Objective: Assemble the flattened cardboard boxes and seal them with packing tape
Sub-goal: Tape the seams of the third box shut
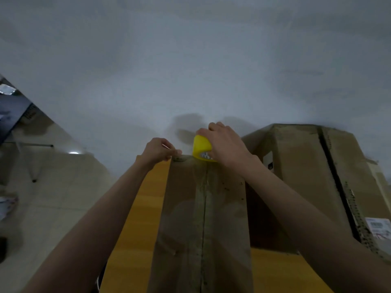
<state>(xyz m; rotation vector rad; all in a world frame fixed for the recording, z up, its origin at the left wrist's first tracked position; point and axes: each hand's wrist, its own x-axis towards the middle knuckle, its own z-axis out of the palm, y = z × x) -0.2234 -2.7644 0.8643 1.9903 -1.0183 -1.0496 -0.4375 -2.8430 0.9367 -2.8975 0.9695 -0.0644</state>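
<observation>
Taping the centre seam at the far edge of the box

My right hand [225,142] grips the yellow tape dispenser [202,148] at the far rim of the cardboard box [203,208] on the wooden table [135,218]; my left hand [158,151] pinches that rim. I judge the board light and stiff but crushable, so hold edges, never the unsupported flap centres

my right hand [227,144] grips a yellow tape dispenser [202,150] at the far edge of the box [203,218] in front of me. my left hand [158,151] pinches at that same far edge, just beside the dispenser. tape [204,208] runs along the box's centre seam. the box lies on an orange table [135,218]. a second box [306,176] stands to the right, against a grey wall [190,60].
</observation>
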